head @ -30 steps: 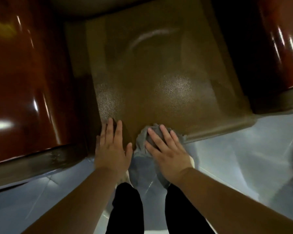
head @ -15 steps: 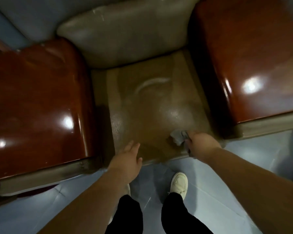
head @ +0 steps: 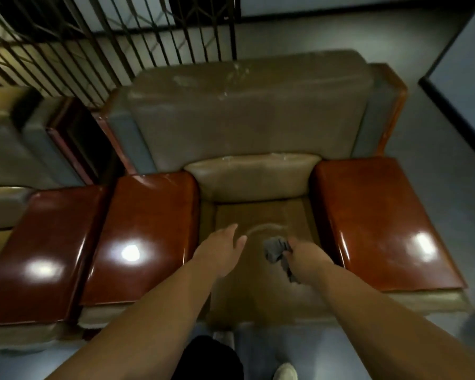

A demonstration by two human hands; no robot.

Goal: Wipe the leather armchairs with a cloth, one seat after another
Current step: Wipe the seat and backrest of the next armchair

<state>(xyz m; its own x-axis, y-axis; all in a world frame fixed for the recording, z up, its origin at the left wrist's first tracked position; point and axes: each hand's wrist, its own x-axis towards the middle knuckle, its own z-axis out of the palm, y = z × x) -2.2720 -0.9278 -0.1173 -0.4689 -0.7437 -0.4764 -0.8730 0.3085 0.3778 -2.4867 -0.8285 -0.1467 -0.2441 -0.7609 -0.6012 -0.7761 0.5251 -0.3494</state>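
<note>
Since the earlier frame, both hands have been lifted from the seat's front edge to above its middle. The grey cloth (head: 276, 249) is gripped in the right hand (head: 307, 256), fingers curled round it, over the armchair (head: 247, 127). The left hand (head: 221, 249) is held with fingers spread wide.

Right hand (head: 307, 256): its fingers are hidden in the grey cloth (head: 276, 249) bunched above the armchair seat (head: 261, 286).
Cloth: blurred; folds unreadable.
Neighbouring armchair (head: 39, 242): left of the seat, cut off by the frame's left edge.
White shoe (head: 285, 372): below the seat, cut off at the bottom edge.
</note>
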